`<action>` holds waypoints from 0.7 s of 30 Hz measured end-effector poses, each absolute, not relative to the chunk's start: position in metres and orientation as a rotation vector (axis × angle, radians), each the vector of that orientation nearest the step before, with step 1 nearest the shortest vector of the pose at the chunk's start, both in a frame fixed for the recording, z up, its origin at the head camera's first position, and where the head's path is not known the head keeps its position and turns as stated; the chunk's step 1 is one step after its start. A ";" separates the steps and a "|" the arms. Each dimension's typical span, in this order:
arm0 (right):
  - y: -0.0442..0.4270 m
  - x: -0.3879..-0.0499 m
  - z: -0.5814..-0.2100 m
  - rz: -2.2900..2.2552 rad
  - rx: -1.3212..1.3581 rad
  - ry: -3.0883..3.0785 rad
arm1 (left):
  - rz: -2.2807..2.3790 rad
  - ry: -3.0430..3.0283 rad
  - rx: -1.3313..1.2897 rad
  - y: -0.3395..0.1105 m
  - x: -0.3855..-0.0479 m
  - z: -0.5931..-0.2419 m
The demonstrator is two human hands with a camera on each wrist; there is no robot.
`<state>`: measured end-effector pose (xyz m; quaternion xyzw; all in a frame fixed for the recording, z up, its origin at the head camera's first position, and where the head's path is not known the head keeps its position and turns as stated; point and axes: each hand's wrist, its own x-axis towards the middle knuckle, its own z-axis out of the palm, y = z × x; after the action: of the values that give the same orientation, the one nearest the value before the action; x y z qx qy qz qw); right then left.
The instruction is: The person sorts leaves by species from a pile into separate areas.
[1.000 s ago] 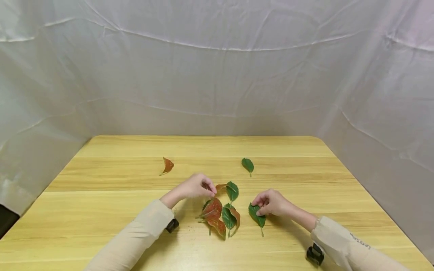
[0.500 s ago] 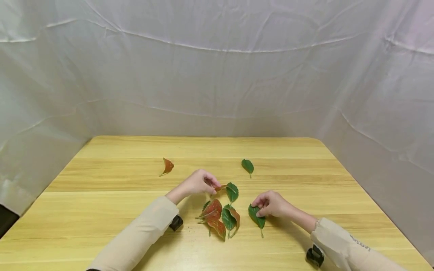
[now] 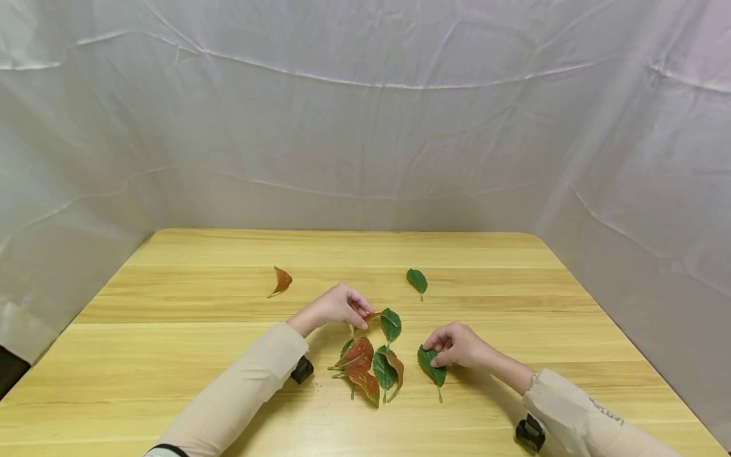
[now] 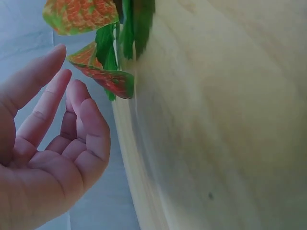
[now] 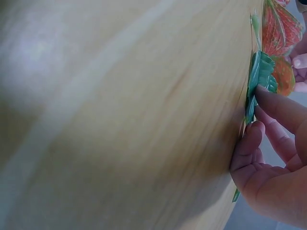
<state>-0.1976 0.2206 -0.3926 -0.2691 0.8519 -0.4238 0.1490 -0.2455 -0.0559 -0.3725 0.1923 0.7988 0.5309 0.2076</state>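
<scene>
My left hand [image 3: 338, 307] reaches over a curled red leaf [image 3: 374, 315] in the middle of the table. In the left wrist view its thumb and index fingertips stand slightly apart, close to the leaf's raised edge [image 4: 103, 79]; contact is unclear. My right hand [image 3: 459, 344] pinches a green leaf [image 3: 432, 366] at the table surface, its thumb on the leaf's face in the right wrist view [image 5: 259, 74]. Between the hands lie another green leaf [image 3: 391, 325], a pile of red leaves [image 3: 358, 355], and a green leaf [image 3: 384, 369] beside a curled red one [image 3: 396, 371].
Farther back on the wooden table [image 3: 485, 266], a single red leaf [image 3: 282, 280] lies at left and a single green leaf [image 3: 417, 280] at right. Pale sheeting [image 3: 365, 139] hangs behind and along both sides.
My left hand has moved a little right and away from me, over the curled red leaf. The right hand stays at its green leaf, and the leaves have not visibly moved.
</scene>
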 end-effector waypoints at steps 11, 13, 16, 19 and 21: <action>0.214 -0.192 -0.382 -1.171 -0.648 2.470 | 1.397 2.268 0.559 -0.053 -0.245 -0.374; 0.216 -0.195 -0.386 -1.179 -0.654 2.464 | 1.376 2.278 0.580 -0.054 -0.245 -0.373; 0.216 -0.194 -0.385 -1.182 -0.652 2.463 | 1.354 2.293 0.601 -0.056 -0.245 -0.372; 0.215 -0.194 -0.384 -1.192 -0.652 2.458 | 1.326 2.336 0.606 -0.057 -0.243 -0.370; 0.215 -0.194 -0.384 -1.192 -0.652 2.459 | 1.305 2.375 0.602 -0.058 -0.243 -0.369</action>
<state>-0.1935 0.2148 -0.3842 -0.2288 0.8632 -0.4186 0.1652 -0.2426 -0.0579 -0.3685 0.2132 0.8413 0.4623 0.1818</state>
